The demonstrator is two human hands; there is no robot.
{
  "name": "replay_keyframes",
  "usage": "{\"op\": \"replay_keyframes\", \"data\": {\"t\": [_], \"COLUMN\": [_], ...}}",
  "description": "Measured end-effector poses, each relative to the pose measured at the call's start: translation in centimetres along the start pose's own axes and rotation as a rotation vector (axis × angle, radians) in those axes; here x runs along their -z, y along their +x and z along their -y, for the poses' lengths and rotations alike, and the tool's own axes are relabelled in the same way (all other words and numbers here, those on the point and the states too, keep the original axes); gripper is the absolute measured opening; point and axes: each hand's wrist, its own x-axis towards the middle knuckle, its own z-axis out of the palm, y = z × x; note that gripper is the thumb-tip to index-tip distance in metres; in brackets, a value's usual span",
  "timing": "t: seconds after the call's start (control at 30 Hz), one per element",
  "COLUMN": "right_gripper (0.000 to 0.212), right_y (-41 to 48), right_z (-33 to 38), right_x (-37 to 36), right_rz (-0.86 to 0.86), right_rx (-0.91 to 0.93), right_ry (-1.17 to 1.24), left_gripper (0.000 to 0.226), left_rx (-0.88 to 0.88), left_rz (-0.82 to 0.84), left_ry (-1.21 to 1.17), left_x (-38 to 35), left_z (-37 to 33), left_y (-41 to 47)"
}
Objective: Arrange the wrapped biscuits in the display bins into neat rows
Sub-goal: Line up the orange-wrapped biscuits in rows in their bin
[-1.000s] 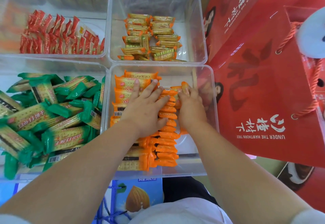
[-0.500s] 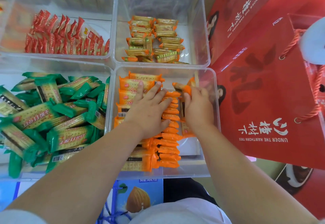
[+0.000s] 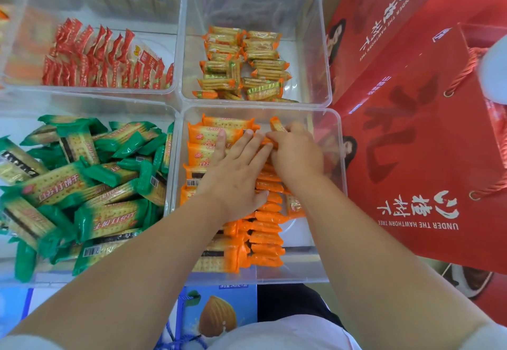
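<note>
A clear plastic bin [image 3: 333, 130] in front of me holds orange-wrapped biscuits [image 3: 216, 134]: a flat stack on its left and a row standing on edge down its middle [image 3: 267, 238]. My left hand [image 3: 236, 174] lies flat, fingers spread, on the left stack and the row. My right hand [image 3: 297, 152] is curled at the far end of the row, its fingers pinching an orange pack [image 3: 277, 126] that stands on edge. The packs under both hands are hidden.
Green-wrapped biscuits [image 3: 82, 182] lie jumbled in the bin to the left. Behind are a bin of red packs [image 3: 104, 61] and a bin of small yellow-orange packs [image 3: 241, 64]. Red gift bags [image 3: 411, 108] press against the bins' right side.
My right hand has moved up the row toward the bin's far end, holding an orange pack on edge. My left hand has stayed pressed on the stack.
</note>
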Motion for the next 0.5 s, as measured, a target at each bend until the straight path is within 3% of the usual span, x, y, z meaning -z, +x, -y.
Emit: {"op": "replay_keyframes", "data": {"t": [0.13, 0.23, 0.33, 0.5], "right_gripper": [0.043, 0.054, 0.040, 0.028], "right_y": [-0.8, -2.0, -3.1, -2.2], "right_z": [-0.4, -1.2, -1.8, -1.7], "right_x": [-0.1, -0.1, 0.3, 1.4], "right_rz": [-0.001, -0.160, -0.290, -0.425], "right_rx": [0.044, -0.001, -0.024, -0.014], "right_ry": [0.100, 0.269, 0.398, 0.347], "left_gripper": [0.094, 0.096, 0.097, 0.100], "left_rx": [0.016, 0.022, 0.028, 0.040], "left_rz": [0.052, 0.083, 0.092, 0.135], "left_ry": [0.062, 0.074, 0.071, 0.114], "left_x": [0.1, 0.2, 0.3, 0.2], "left_z": [-0.4, -0.5, -0.4, -0.6], "left_y": [0.4, 0.7, 0.8, 1.2]}}
